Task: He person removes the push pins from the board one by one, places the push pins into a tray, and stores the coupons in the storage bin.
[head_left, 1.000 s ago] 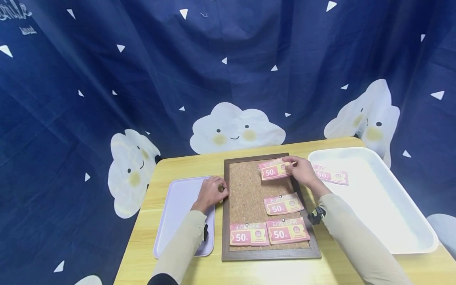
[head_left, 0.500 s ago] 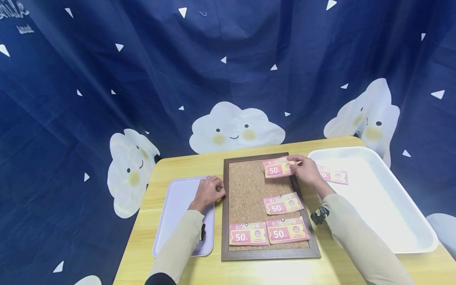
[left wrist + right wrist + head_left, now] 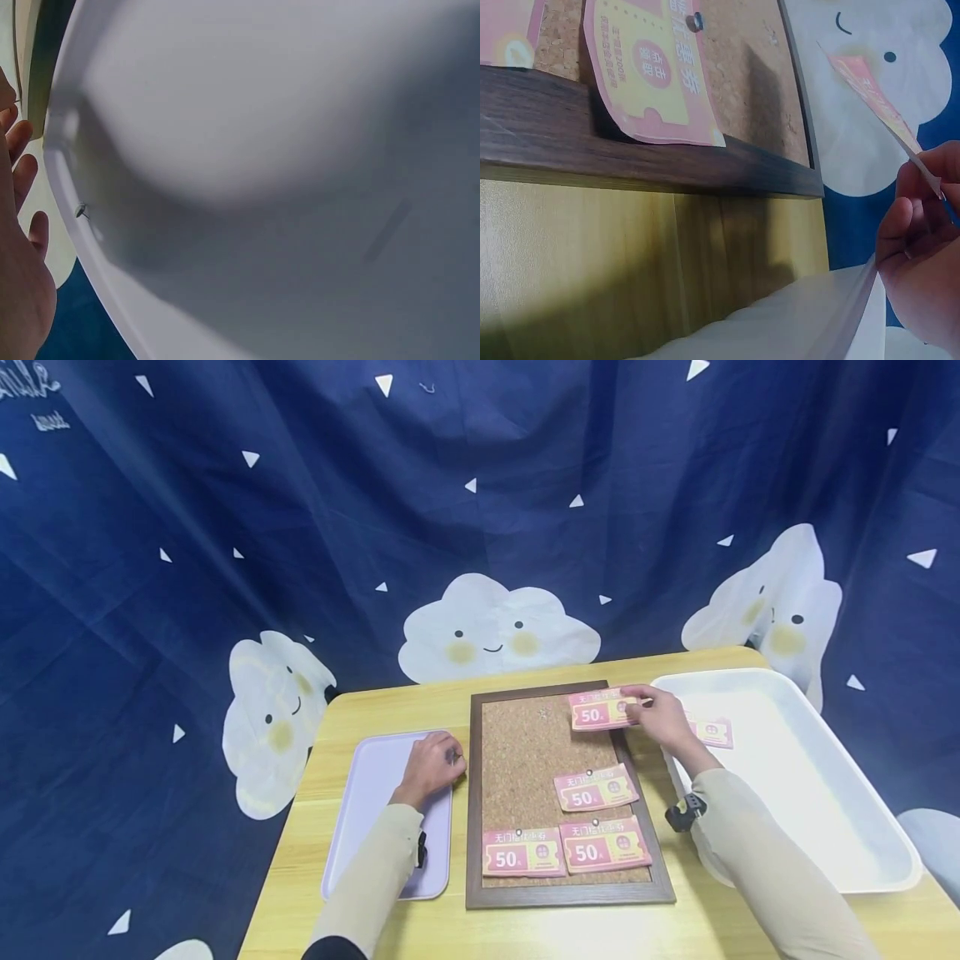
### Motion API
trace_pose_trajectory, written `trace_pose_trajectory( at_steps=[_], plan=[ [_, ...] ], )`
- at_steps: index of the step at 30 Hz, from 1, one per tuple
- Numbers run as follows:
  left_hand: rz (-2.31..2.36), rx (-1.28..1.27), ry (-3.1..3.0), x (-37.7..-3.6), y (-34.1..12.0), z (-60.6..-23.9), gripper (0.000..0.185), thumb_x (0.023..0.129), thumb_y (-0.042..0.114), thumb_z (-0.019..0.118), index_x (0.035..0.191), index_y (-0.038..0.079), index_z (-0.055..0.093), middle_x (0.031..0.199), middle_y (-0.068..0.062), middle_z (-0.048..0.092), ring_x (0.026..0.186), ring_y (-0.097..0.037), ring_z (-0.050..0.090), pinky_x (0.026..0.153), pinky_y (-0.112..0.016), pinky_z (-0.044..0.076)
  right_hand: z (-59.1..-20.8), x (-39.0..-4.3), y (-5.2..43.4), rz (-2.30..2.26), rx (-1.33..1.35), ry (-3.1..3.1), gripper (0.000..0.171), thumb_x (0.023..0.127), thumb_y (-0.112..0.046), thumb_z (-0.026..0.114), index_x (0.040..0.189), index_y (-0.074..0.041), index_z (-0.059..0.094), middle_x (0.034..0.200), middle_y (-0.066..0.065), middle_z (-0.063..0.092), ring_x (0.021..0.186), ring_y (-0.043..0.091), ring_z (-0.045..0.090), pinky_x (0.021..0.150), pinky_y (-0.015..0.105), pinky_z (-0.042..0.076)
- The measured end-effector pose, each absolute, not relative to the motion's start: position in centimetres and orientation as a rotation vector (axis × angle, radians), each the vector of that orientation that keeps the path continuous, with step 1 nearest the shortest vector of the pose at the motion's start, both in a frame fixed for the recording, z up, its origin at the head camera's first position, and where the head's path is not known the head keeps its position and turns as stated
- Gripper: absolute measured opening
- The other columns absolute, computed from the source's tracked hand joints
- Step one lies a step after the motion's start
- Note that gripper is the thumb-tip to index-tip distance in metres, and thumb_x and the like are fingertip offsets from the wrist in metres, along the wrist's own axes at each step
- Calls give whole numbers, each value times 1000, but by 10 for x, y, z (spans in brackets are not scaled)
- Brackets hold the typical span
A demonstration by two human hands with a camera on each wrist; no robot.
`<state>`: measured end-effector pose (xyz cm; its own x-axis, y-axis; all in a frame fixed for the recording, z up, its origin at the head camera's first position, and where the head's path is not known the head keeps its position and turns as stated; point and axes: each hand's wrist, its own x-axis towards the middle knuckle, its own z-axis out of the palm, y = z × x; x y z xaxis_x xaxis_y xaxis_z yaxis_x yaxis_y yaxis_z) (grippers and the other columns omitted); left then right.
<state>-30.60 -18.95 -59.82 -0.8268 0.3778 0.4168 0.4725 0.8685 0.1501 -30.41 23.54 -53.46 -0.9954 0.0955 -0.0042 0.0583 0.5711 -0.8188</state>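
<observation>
While the cork board sits flat in the middle of the wooden table, the right hand pinches a pink paper coupon by its right end and holds it over the board's far right corner, right at the dark wood frame. The wrist view shows that coupon edge-on, thin and a bit bent, caught between curled fingertips and lifted clear of the table.

The board is grainy tan cork in a smooth dark brown frame. Three more coupons are pinned flat on it: one mid-right and two side by side along the near edge. They're all the same, pink and yellow with a big "50" and notched ticket-style edges, each with a small round pin at the top.

On the right is a glossy white tray with rounded corners, and another coupon lies inside near its far left end, partly hidden behind the hand.

The left hand rests knuckles-up on the right edge of a flat pale lilac tray, with the fingers curled under. I can't tell if it's holding anything. The wrist camera picks up a tiny pin lying in that tray by its rim. Both forearms are in beige sleeves.
</observation>
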Motion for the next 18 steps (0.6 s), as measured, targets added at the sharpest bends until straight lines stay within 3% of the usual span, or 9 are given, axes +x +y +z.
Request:
trace_pose_trajectory(
  at_steps=[5,12,18],
  plan=[
    [-354,-597,-2710,-305,-194,-599,10,65,34,60,70,25,61,85,9,61,89,-15,58,70,-37,44,-534,-303,242,1428,-144,-2734,34,83,-16,52,117,-15,57,97,13,63,76,19,62,60,25,47],
    [-338,-557,-2741,-305,-201,-603,10,66,34,61,71,26,61,88,9,62,89,-15,57,71,-36,43,-535,-301,252,1354,-155,-2731,33,83,-17,52,116,-15,58,104,13,61,84,22,59,66,26,44],
    [-341,-527,-2769,-304,-204,-603,9,68,33,60,73,25,62,84,10,61,85,-15,57,70,-37,43,-535,-300,260,1442,-245,-2686,36,83,-17,52,118,-12,57,97,15,61,73,16,60,60,25,48]
  ],
)
